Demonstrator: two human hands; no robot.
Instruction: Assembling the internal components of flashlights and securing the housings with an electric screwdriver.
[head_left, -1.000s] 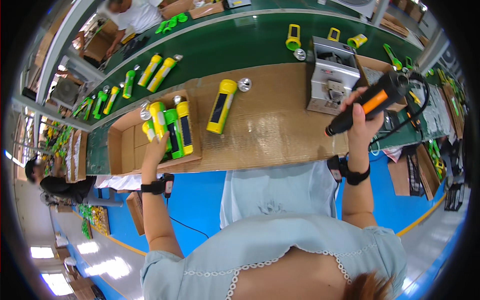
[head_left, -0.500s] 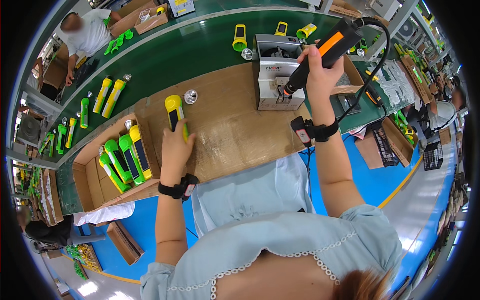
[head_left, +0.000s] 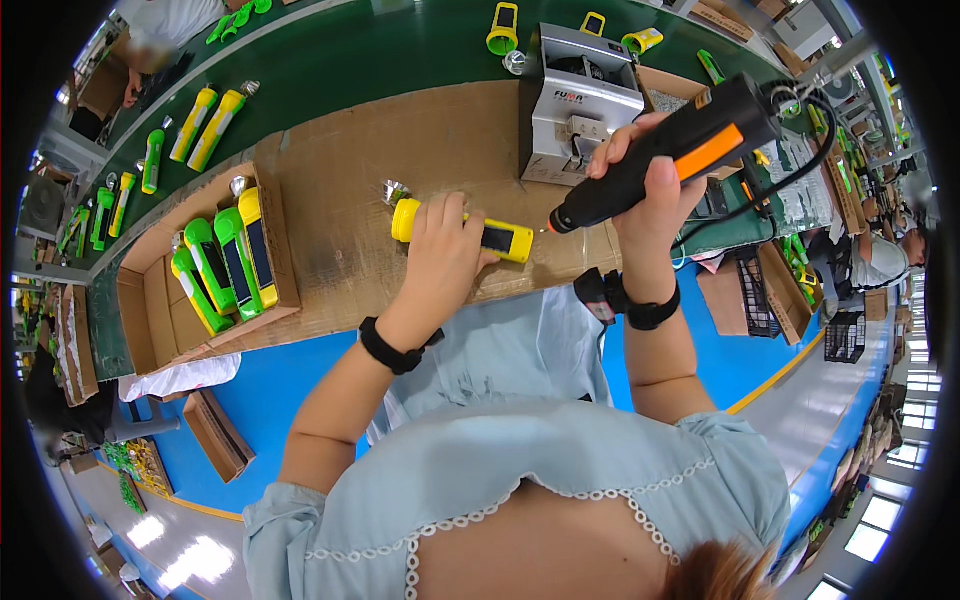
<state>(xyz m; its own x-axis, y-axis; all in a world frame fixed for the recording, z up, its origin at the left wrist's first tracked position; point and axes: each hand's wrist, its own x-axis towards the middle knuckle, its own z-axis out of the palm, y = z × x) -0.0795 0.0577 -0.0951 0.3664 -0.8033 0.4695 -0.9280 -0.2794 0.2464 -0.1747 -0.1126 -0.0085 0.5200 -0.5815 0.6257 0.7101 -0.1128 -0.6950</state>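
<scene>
My left hand (head_left: 445, 250) is closed over a yellow flashlight (head_left: 510, 241) with a dark panel, which lies sideways on the cardboard sheet (head_left: 370, 150). A silvery reflector (head_left: 396, 192) sits beside the flashlight's wide head. In my right hand (head_left: 655, 190) is a black electric screwdriver (head_left: 655, 150) with an orange strip, tilted so that its tip is close to the flashlight's narrow end. Whether tip and flashlight touch, I cannot tell. Behind the screwdriver stands a grey metal screw feeder (head_left: 580, 100).
At the left, an open cardboard box (head_left: 150, 345) holds several green and yellow flashlights (head_left: 235, 260). More flashlights (head_left: 215, 130) lie on the green bench (head_left: 330, 70). The screwdriver's black cable (head_left: 800, 180) loops at the right. Across the bench is another person (head_left: 170, 25).
My left hand has moved right with the flashlight, turning it from upright in view to sideways. The screwdriver has come away from the screw feeder toward the flashlight's end.
</scene>
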